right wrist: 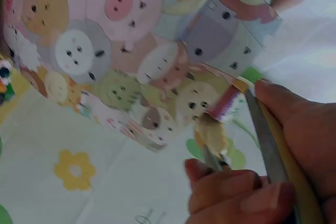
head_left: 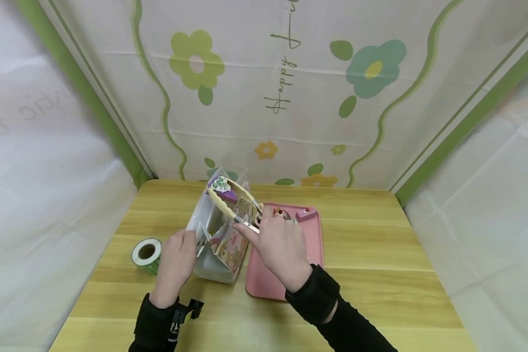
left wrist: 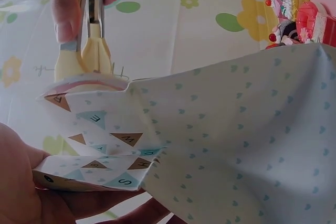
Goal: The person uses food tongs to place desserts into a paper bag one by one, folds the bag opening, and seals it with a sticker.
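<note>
My left hand (head_left: 176, 261) grips the near side of the opening of a paper bag (head_left: 214, 268). Animal faces cover one of its panels, and small blue hearts show on the side in the left wrist view. In my right hand (head_left: 283, 244) is a pair of tongs (head_left: 222, 205) with cream tips and metal arms. Between those tips sits a small purple piece with a white, green-marked top (head_left: 221, 184), resembling a toy cake slice, at the bag's far upper edge. The bag wall hides the tips in the left wrist view.
Right of the bag lies a pink tray (head_left: 264, 278), partly under my right hand, with several toy cakes on it, including a pink slice (head_left: 306, 213). A roll of labels (head_left: 146, 254) stands left of my left hand. Printed curtains (head_left: 255, 122) surround the wooden table (head_left: 369, 274).
</note>
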Tool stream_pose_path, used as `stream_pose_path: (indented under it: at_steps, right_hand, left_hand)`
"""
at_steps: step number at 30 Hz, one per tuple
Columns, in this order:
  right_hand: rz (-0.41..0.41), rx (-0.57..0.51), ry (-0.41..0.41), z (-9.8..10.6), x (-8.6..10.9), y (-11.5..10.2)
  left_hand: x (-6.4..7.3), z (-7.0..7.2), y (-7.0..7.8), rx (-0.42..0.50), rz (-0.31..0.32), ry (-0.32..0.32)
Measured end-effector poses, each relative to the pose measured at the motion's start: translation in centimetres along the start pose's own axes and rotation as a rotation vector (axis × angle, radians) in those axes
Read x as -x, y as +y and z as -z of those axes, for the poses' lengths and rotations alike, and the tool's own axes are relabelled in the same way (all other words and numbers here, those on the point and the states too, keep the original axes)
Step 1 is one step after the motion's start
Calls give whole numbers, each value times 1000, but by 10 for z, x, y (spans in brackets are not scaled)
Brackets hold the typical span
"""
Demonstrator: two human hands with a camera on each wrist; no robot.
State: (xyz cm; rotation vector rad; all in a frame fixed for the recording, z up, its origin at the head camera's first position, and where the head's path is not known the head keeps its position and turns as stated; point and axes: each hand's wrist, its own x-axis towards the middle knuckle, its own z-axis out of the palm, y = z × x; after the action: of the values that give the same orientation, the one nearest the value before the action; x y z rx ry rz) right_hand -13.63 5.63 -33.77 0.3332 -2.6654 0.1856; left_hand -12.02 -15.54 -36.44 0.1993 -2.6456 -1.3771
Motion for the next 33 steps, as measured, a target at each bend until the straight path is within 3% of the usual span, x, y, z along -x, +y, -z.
stream_pose_path:
  at_steps: [14,33]
  right_hand:
    - [-96,-38,-101,20,-5,-3]
    - [-120,-61,-141,29,-7,-2]
  left_hand:
    - [1,3,2,-7,21,-15]
    - [-1,6,1,-13,26,0]
